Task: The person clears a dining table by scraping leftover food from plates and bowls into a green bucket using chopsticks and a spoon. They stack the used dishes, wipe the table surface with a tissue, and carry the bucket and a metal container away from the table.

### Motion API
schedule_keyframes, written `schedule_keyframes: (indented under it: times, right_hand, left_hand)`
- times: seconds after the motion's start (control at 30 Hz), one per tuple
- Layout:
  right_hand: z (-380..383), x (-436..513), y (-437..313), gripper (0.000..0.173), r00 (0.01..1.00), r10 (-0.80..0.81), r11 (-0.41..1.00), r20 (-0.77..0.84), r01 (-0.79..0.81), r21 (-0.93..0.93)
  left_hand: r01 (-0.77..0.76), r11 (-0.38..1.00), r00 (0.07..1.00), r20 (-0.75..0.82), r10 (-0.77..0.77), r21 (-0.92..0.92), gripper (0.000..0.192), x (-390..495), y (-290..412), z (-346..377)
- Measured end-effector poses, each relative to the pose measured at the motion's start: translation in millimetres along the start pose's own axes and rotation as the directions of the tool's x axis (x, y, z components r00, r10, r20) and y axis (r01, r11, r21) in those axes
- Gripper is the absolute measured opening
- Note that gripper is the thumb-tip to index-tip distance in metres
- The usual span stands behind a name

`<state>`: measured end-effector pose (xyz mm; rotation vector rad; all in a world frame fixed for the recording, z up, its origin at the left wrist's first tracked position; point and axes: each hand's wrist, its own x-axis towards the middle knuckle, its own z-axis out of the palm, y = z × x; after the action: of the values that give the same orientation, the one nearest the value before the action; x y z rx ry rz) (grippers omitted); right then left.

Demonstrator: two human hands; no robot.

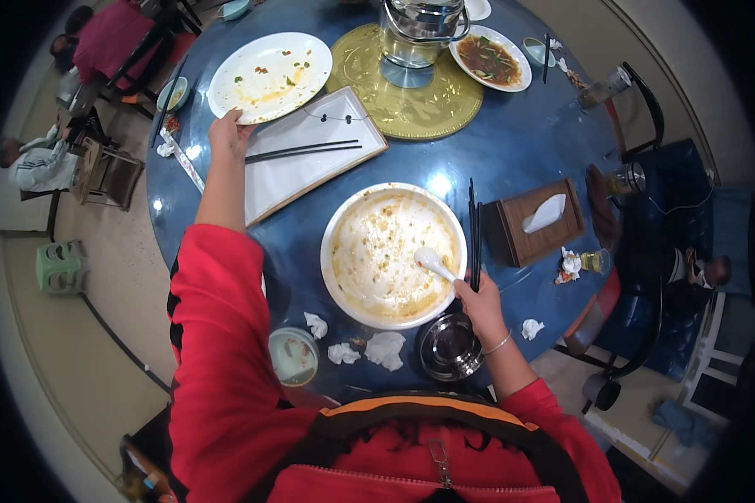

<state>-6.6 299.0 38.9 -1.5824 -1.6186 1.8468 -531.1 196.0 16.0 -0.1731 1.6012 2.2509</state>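
Observation:
My left hand [229, 133] grips the near rim of a white oval plate [270, 78] with food scraps on it. Below that plate lies a white rectangular tray [302, 163] with dark chopsticks [308, 151] across it. In my right hand [481, 305] are a white spoon [437, 264] and several black chopsticks [474, 232]. The spoon's bowl is over a large round white bowl [387, 251], smeared inside with yellowish sauce and bits of food. Just left of my right hand, near the table edge, sits a dark shiny round dish [451, 347].
A metal-rimmed pot [418, 38] stands on the gold turntable [434, 119]; a plate of brown sauce [487, 60] is beside it. A wooden tissue box [535, 223] is at right. Crumpled tissues [385, 350] and a small bowl [294, 355] lie nearby. Several people sit beyond the table.

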Motion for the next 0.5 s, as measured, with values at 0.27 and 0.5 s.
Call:
schedule_keyframes:
  times: [0.27, 0.5]
  right_hand:
    - [-20.2, -29.7, -12.6, 0.025, 0.976, -0.217, 0.976, -0.015, 0.217, 0.003]
    - [-90.7, -63.2, -13.5, 0.023, 0.943, -0.328, 0.938, 0.055, 0.318, 0.141]
  left_hand:
    - [-0.079, 0.991, 0.973, 0.209, 0.1, -0.106, 0.036, -203.7, 19.4, -31.0]
    - [0.081, 0.992, 0.995, 0.061, -0.076, -0.095, 0.029, -373.5, -55.9, -49.3]
